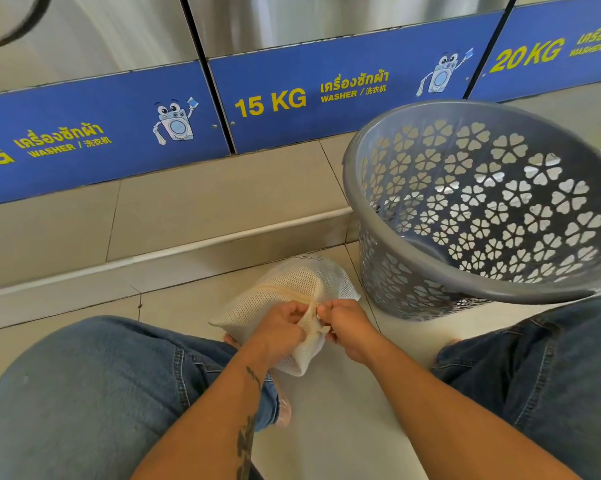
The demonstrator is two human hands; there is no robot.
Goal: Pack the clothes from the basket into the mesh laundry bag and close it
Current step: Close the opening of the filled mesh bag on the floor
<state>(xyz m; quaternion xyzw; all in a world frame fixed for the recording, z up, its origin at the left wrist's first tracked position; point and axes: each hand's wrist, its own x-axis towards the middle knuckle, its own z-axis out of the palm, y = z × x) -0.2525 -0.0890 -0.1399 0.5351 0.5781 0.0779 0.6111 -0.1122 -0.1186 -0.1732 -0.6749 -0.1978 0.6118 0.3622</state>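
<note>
Beside the empty basket [482, 202], left hand [281, 332] and right hand [349, 327] pinch the stuffed mesh bag [292, 289]'s zipper end; closing looks nearly finished.

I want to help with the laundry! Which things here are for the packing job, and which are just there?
For the job:
- mesh laundry bag, stuffed full, on the floor
- left hand and right hand, both pinching the bag's zipper end
- grey basket, no clothes showing inside

Just there:
- washers with blue panels
- tiled floor
- white pipe along the step
</note>
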